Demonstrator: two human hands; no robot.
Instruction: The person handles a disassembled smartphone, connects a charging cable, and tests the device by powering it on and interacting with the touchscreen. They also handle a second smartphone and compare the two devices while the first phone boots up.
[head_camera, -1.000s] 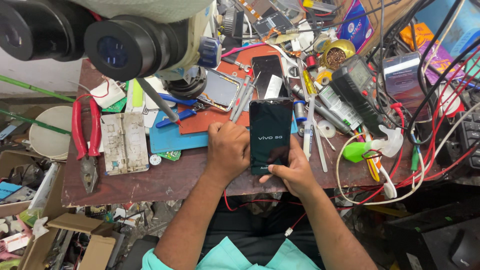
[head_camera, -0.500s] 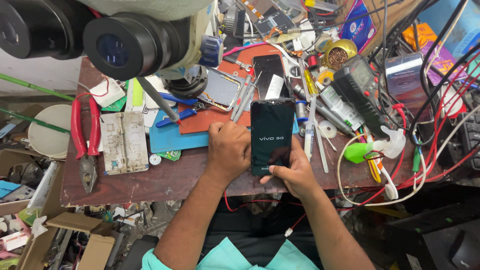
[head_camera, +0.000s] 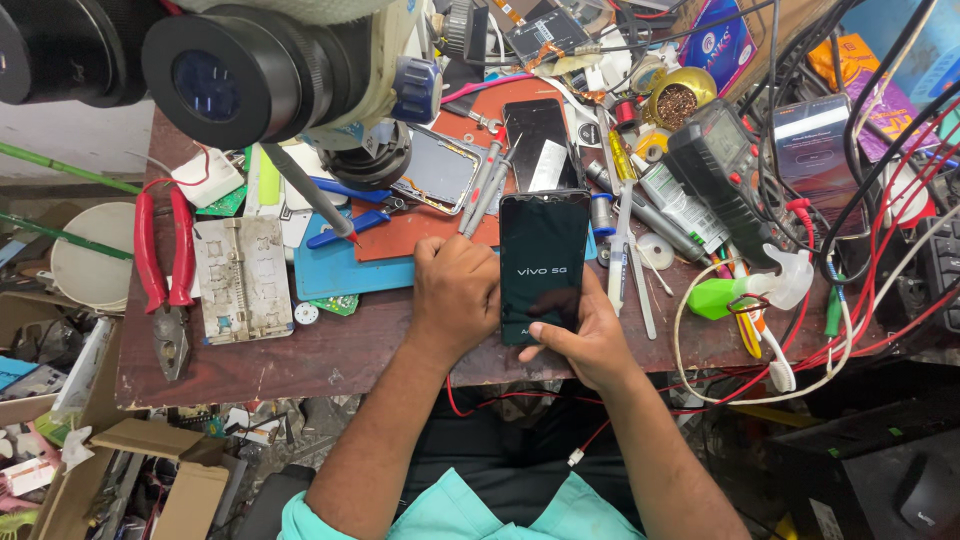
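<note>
Black phone (head_camera: 543, 262): lying long axis twelve-to-six on the surface (head_camera: 330, 345).
Left hand (head_camera: 455, 292): fingers gripping its nine o'clock edge.
Right hand (head_camera: 582, 338): cradling its six o'clock end, thumb pressing the screen.

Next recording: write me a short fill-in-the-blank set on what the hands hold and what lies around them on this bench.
Both the left hand and the right hand hold a black ____.
The pliers have ____ handles.
The spray bottle right of the hands is ____.
The person's sleeves are ____.

Missing words: phone; red; green; teal

left hand (head_camera: 455, 295) + right hand (head_camera: 585, 340): gripping lit black smartphone (head_camera: 543, 262) | cluttered workbench (head_camera: 330, 350) | red pliers (head_camera: 165, 265) left
</note>
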